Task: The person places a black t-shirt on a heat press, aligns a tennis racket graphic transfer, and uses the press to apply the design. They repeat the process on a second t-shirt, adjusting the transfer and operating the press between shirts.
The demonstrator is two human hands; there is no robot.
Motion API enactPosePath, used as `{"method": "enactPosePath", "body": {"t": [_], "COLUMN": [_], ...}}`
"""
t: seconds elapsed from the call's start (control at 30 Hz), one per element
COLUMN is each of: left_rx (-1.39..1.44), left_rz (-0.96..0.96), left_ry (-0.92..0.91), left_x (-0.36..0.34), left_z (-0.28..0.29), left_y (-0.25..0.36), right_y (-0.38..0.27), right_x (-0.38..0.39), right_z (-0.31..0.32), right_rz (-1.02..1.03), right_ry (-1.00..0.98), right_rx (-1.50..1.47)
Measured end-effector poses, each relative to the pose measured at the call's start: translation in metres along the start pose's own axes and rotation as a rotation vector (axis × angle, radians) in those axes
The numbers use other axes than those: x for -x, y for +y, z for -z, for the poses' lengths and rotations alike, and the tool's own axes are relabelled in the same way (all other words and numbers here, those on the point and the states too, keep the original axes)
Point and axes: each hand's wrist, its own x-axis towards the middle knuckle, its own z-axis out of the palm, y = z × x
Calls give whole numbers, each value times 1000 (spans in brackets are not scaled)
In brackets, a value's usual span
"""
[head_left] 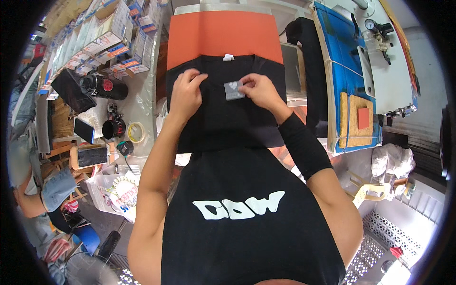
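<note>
A black T-shirt [216, 126] lies spread over an orange-red pad [221, 35], with its collar and white neck label [228, 57] at the far end. On the chest of the shirt is a small grey square piece [232, 92] with a white heart printed on it. My right hand [260, 90] pinches the right edge of this square between thumb and fingers. To the left, my left hand [188, 92] is over the shirt near the collar, fingers loosely bent and apart, with nothing visible in them.
On the left table are stacked cartons [107, 35], a black bottle [109, 88], a phone [84, 130], a black cup [113, 128] and a tape roll [136, 132]. A blue-covered board [354, 78] with a pressure gauge [370, 24] beyond it stands right. Another person's leg [28, 202] shows far left.
</note>
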Motion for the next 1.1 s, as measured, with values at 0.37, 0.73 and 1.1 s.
{"method": "enactPosePath", "body": {"t": [0.37, 0.73, 1.1], "left_rx": [-279, -206, -228], "left_rz": [98, -55, -43], "left_ry": [165, -60, -60], "left_x": [-26, -5, -5], "left_z": [-26, -56, -58], "left_y": [-28, -7, -9], "right_y": [6, -7, 19], "right_x": [-45, -21, -1], "right_z": [4, -25, -46], "right_rz": [-89, 449, 569], "right_ry": [98, 436, 418], "right_rx": [-66, 455, 532]}}
